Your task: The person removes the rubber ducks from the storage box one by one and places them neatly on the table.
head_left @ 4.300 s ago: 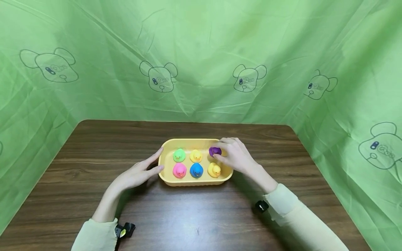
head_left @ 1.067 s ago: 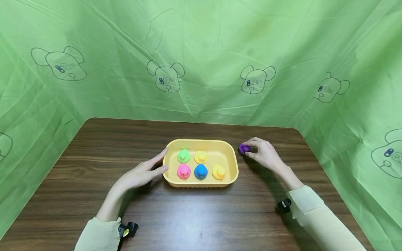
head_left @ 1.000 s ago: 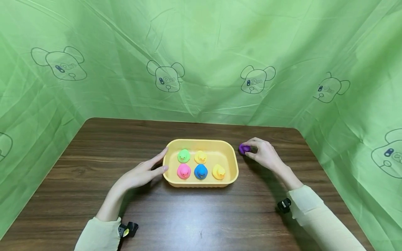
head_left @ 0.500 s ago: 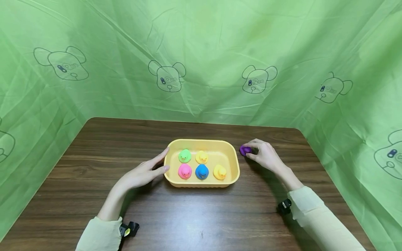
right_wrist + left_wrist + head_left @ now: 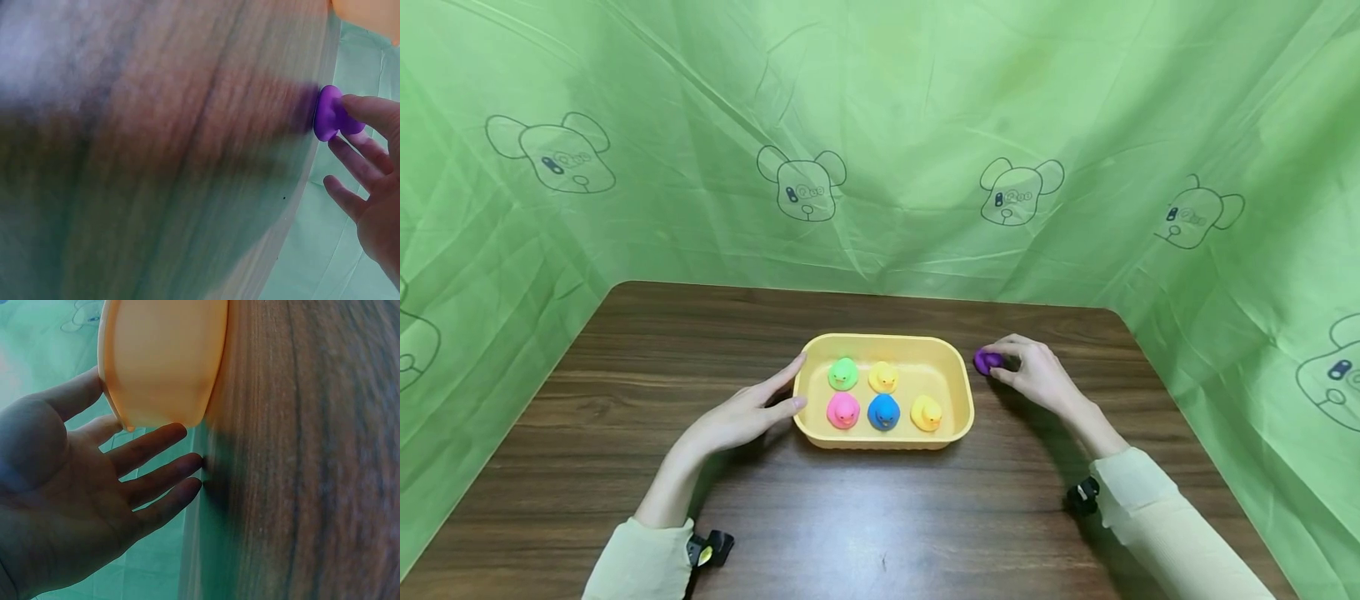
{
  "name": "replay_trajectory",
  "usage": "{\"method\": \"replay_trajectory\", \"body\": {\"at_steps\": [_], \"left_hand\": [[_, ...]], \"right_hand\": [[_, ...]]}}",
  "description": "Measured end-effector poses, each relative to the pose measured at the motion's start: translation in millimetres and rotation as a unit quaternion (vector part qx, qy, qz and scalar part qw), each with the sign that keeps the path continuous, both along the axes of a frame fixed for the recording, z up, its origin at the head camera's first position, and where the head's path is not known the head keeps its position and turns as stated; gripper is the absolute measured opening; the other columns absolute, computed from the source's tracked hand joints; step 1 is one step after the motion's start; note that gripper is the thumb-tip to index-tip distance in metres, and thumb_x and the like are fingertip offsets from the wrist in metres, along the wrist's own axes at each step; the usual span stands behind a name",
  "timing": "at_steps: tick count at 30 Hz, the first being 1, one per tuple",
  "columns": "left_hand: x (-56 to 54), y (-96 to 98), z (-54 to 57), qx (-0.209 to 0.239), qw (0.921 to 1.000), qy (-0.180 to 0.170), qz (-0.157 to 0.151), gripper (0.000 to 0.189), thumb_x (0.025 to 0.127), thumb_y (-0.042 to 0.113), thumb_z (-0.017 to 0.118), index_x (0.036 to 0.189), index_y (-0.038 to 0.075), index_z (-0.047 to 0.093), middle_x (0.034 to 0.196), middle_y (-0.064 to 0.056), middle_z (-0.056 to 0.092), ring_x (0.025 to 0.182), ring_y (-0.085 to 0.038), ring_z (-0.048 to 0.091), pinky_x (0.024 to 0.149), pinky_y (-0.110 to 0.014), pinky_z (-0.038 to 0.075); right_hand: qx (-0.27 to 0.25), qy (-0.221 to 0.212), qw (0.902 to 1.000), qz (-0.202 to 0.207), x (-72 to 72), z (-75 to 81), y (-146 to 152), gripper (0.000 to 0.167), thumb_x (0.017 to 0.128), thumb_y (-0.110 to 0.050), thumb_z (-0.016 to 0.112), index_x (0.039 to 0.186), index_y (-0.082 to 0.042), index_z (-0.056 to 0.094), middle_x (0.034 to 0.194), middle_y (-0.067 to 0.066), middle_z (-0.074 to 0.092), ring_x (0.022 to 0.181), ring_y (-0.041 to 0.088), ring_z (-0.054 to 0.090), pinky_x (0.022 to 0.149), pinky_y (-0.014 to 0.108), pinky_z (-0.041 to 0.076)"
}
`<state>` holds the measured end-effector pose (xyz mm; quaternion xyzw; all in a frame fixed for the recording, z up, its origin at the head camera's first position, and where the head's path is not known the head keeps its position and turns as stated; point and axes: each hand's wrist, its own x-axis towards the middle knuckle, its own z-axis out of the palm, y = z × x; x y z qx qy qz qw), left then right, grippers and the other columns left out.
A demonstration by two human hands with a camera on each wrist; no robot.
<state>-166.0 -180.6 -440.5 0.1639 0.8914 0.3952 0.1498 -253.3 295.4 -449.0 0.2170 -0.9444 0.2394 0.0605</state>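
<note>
The yellow tray sits mid-table with several small toy ducks inside. The back row has a green duck and a yellow duck; the front row has a pink duck, a blue duck and another yellow duck. With fingers extended, my left hand touches the tray's left end; the thumb and a fingertip lie on its rim in the left wrist view. Just right of the tray, my right hand pinches a purple toy duck, whose base is against the tabletop.
The brown wood-grain table extends on all sides of the tray. A green curtain with printed bear-like heads surrounds its back and sides. Each wrist carries a small black camera, the left camera and the right camera.
The purple duck has gone from the tray's back right corner to the table beside it, held in my right hand. In the last second both hands have stayed nearly still; the view shifts slightly.
</note>
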Motion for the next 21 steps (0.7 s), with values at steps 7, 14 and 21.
{"method": "replay_trajectory", "body": {"at_steps": [7,14,21], "left_hand": [[-0.1,-0.1,0.8,0.0,1.0,-0.008,0.002,0.074,0.105,0.051,0.052,0.166,0.03,0.017,0.163,-0.012,0.04,0.088,-0.019,0.056,0.096,-0.042,0.043],[0.0,0.1,-0.3,0.003,0.9999,-0.013,0.001,0.074,0.105,0.05,0.053,0.166,0.028,0.017,0.16,-0.012,0.043,0.081,-0.018,0.055,0.096,-0.041,0.042],[-0.6,0.1,-0.1,-0.004,1.0,-0.004,0.002,0.074,0.105,0.052,0.052,0.166,0.03,0.017,0.165,-0.012,0.038,0.099,-0.021,0.057,0.102,-0.045,0.043]], "right_hand": [[0.004,-0.008,1.0,0.0,-0.4,0.4,0.5,0.035,0.088,-0.014,0.082,0.123,-0.013,0.076,0.118,0.005,0.074,0.114,0.031,0.069,0.096,0.054,0.054],[0.004,-0.01,0.9999,0.002,0.1,-0.4,1.1,0.036,0.088,-0.013,0.081,0.124,-0.013,0.076,0.118,0.005,0.074,0.114,0.031,0.069,0.096,0.054,0.054],[0.002,-0.01,0.9999,0.001,-0.5,1.0,0.7,0.038,0.088,-0.014,0.082,0.125,-0.013,0.075,0.12,0.006,0.073,0.116,0.031,0.069,0.097,0.054,0.054]]}}
